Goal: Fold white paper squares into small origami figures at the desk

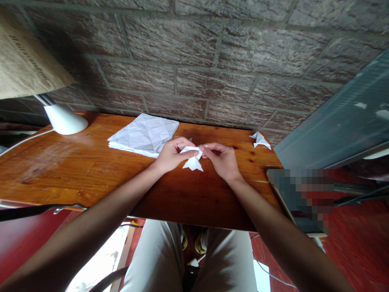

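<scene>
Both hands meet over the middle of a wooden table [75,170]. Between them is a small folded white paper figure [193,159] with pointed tips. My left hand [172,155] pinches its upper left part, fingers closed, a ring on one finger. My right hand [221,159] pinches the figure's right side, fingers curled. The paper is held just above the tabletop.
A stack of creased white paper sheets [144,134] lies behind my left hand. A second folded white paper figure [260,140] sits at the table's far right corner. A white lamp base [65,119] stands far left under a tan shade [24,61]. A brick wall [212,61] backs the table.
</scene>
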The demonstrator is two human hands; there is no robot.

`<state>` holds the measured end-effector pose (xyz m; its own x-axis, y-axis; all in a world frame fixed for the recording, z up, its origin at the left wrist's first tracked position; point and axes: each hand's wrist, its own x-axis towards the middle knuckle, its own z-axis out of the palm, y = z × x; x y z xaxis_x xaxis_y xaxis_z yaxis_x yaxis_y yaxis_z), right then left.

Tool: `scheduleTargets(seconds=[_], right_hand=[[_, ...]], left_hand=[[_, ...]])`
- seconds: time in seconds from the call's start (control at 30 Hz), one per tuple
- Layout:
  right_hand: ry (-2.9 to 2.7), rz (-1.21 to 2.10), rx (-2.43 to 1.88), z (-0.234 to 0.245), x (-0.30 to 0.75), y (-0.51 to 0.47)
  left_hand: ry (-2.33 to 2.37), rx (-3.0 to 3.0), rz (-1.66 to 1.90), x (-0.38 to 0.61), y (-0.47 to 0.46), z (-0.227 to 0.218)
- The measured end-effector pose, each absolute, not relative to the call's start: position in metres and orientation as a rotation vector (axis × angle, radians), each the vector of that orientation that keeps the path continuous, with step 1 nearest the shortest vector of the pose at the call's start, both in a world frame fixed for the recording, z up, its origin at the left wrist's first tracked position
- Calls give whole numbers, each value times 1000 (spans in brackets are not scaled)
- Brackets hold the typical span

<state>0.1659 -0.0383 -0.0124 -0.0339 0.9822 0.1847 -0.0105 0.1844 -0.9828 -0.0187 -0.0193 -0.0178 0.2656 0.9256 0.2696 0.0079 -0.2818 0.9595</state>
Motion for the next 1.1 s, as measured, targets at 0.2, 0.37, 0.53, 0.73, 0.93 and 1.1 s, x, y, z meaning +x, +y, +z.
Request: scheduleTargets(seconds=[0.2, 0.37, 0.53, 0.73, 0.93, 1.1], right_hand=[[-1329, 1093, -1049, -11, 165, -39], [-1314, 1085, -1039, -11, 165, -39], [-1303, 1020, -1044, -13, 166, -37], [-1350, 979, -1040, -11, 165, -41], [-1360, 1151, -940, -8, 169, -40], [-1331, 1366, -905, -3, 173, -39]], left_hand=[[928, 1557, 1225, -19, -19, -19], [914, 1582, 1184, -19, -20, -18], [899, 1652, 1216, -17, -20, -16], [894, 1700, 1142, -18, -22, -14], [891, 1581, 1078, -20, -21, -14], [885, 1529, 1057, -22, -20, -15]])
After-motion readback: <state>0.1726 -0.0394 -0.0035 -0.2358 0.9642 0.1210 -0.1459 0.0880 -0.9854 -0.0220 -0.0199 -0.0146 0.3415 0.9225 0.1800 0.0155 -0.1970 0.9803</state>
